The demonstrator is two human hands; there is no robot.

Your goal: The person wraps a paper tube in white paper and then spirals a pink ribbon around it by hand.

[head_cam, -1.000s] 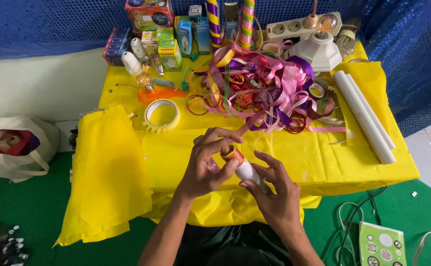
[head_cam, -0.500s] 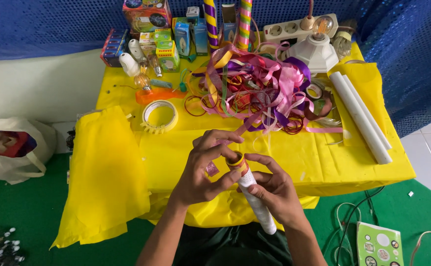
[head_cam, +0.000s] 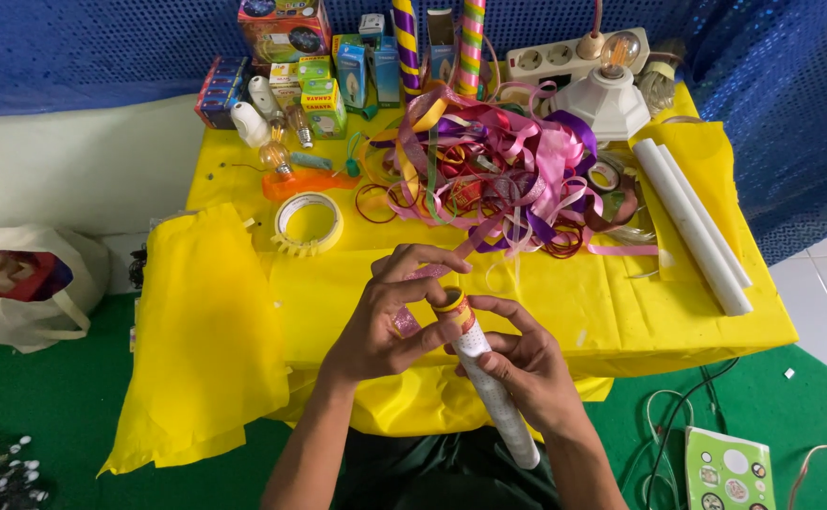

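Observation:
My right hand (head_cam: 517, 364) grips a white paper tube (head_cam: 494, 397) that slants from my lap up toward the table edge. Its top end carries a band of yellow and red ribbon (head_cam: 453, 307). My left hand (head_cam: 385, 316) pinches a pink glittery ribbon (head_cam: 411, 312) against that top end, fingers curled around it. The ribbon leads back to a tangled pile of pink, purple, red and gold ribbons (head_cam: 503, 179) on the yellow-covered table (head_cam: 621, 302).
A roll of tape (head_cam: 307, 223) lies left of the pile. Boxed and loose light bulbs (head_cam: 276, 156) stand at the back left, striped tubes (head_cam: 470, 38) and a power strip (head_cam: 550, 59) behind. White rolled tubes (head_cam: 692, 227) lie at right. A bag (head_cam: 17, 283) sits on the floor.
The white tube has slid further down through my right hand, showing more of its length. My left hand's fingers have shifted around the top end with the pink ribbon.

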